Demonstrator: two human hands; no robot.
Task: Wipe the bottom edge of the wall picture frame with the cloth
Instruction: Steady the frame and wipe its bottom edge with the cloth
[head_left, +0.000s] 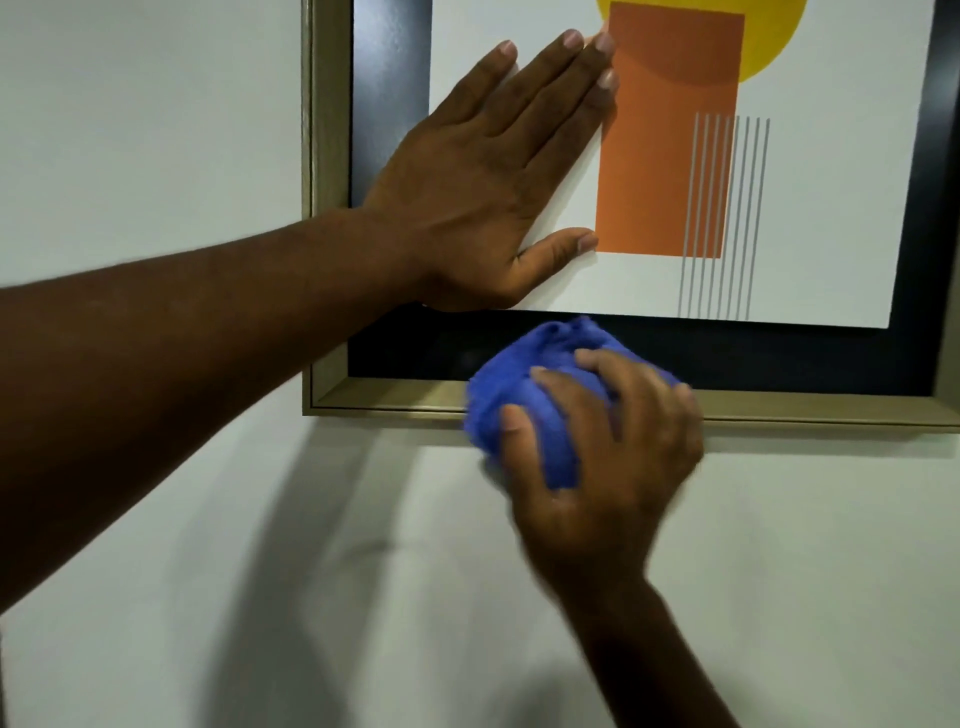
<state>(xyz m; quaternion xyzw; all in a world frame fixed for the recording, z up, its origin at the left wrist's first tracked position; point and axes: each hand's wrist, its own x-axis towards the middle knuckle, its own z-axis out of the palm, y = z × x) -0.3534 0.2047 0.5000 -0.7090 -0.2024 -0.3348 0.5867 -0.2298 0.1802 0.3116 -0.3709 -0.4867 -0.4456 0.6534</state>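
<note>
The picture frame (779, 410) runs off the top and right, so most of it can't be seen. The blue cloth (519, 400) covers part of its bottom edge. The right hand (602, 457) looks blurry and hides much of the cloth

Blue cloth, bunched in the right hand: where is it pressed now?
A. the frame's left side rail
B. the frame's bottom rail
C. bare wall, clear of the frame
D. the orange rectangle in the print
B: the bunched blue cloth in the right hand overlaps the gold picture frame at its bottom rail.
</note>
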